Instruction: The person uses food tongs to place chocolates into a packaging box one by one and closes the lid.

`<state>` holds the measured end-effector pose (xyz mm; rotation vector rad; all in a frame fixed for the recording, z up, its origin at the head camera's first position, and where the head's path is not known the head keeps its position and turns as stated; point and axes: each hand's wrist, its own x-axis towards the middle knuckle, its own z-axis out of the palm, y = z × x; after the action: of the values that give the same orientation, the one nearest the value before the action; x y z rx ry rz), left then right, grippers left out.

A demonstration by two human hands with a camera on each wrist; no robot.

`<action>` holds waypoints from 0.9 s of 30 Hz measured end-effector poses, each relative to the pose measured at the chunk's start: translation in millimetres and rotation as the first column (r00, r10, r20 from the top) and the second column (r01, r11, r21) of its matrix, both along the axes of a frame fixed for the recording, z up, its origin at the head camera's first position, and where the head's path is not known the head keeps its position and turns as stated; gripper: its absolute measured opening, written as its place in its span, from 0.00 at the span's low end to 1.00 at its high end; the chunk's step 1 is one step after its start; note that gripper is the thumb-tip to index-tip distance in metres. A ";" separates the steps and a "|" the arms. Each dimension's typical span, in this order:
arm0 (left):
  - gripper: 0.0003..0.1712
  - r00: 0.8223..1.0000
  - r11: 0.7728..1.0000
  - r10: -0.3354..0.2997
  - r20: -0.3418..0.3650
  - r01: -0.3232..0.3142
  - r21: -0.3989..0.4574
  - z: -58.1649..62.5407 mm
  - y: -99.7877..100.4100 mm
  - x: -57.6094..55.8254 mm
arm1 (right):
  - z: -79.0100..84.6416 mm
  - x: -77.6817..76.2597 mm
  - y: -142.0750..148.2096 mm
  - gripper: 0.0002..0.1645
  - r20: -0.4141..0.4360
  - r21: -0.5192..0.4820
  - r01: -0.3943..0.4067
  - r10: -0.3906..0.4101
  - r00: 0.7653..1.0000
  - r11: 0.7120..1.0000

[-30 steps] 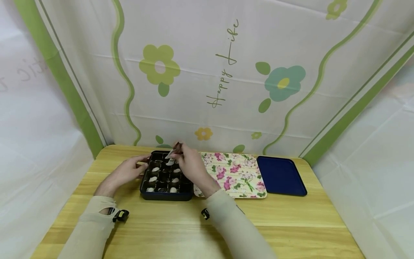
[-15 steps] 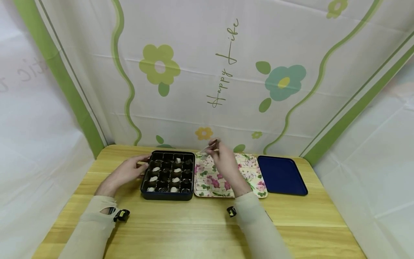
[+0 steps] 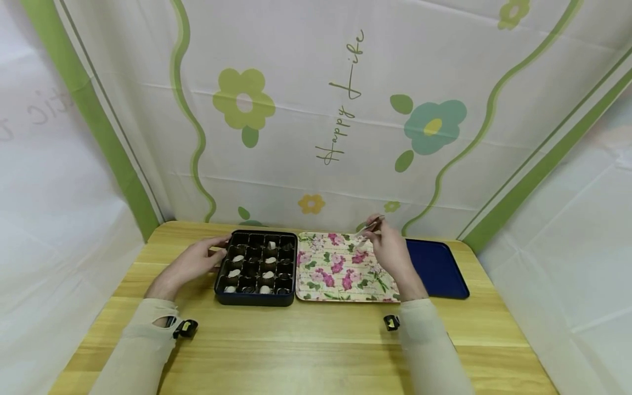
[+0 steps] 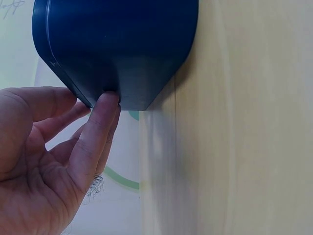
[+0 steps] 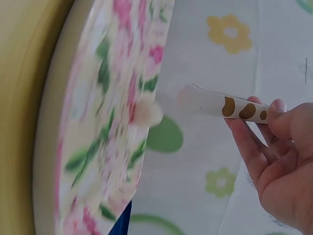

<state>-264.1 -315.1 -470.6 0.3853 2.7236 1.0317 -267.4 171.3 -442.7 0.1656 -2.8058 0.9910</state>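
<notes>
My right hand (image 3: 392, 255) pinches white tweezers with brown patches (image 5: 234, 106), their pale tips (image 3: 357, 236) over the right part of the flowered tray (image 3: 316, 282). Beneath them in the right wrist view, a small pale rounded piece (image 5: 147, 110) sits on the tray. At the back left corner of a dark blue box (image 3: 254, 300), my left hand (image 3: 197, 257) rests its fairly straight fingers (image 4: 100, 117) against the wall. The box is split into square compartments; several hold small whitish pieces (image 3: 269, 260), others dark ones (image 3: 283, 291).
A flat dark blue tray or lid (image 3: 441, 269) lies right of the flowered tray, partly behind my right wrist. All stand in a row near the back of the wooden table (image 3: 296, 351). A white curtain with printed flowers (image 3: 296, 153) hangs right behind.
My right hand has moved right with the tweezers, from over the box to over the flowered tray's right part. A whitish piece now shows in the box where they were. My left hand stays.
</notes>
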 end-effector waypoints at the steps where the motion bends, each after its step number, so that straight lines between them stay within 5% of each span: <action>1: 0.33 1.000 1.000 -0.003 -0.002 0.003 -0.001 0.2 0.2 0.3 | -0.7 0.2 4.2 0.15 0.007 0.009 0.010 -0.010 1.000 1.000; 18: 0.33 1.000 1.000 -0.006 0.003 0.006 0.006 -0.1 1.2 0.7 | -26.9 -13.5 29.0 0.16 0.109 0.035 0.075 -0.078 0.991 0.997; 23: 0.33 1.000 1.000 -0.002 0.016 0.001 0.015 1.1 1.5 1.3 | -29.4 -15.2 29.9 0.19 0.149 -0.097 0.098 -0.083 0.985 0.990; 27: 0.33 1.000 1.000 0.001 0.019 -0.001 0.015 0.3 0.4 0.6 | -29.6 -16.2 27.8 0.24 0.256 -0.286 0.176 -0.102 0.961 0.942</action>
<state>-263.4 -314.7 -470.3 0.3748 2.7012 1.0510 -283.6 199.1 -472.4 -0.2039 -2.7668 1.4793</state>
